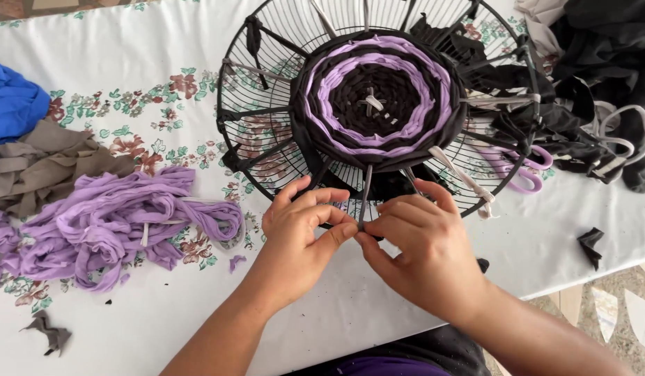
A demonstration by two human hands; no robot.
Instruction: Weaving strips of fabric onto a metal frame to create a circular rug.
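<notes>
A round black wire fan guard (247, 76) lies on the table, with fabric strips stretched across it as spokes. At its centre sits a woven disc (378, 94) of black and purple rings. My left hand (298, 226) and my right hand (416, 240) meet at the guard's near rim. Both pinch the end of one grey fabric strip (365, 191) that runs from the disc down to the rim. Fingertips of the two hands touch each other around it.
A heap of purple fabric strips (120, 216) lies left of my hands, with grey-brown cloth (47, 163) and blue cloth (9, 104) behind it. Black cloth (601, 63) is piled at the right, purple-handled scissors (521, 170) under the guard. The table edge runs close at bottom right.
</notes>
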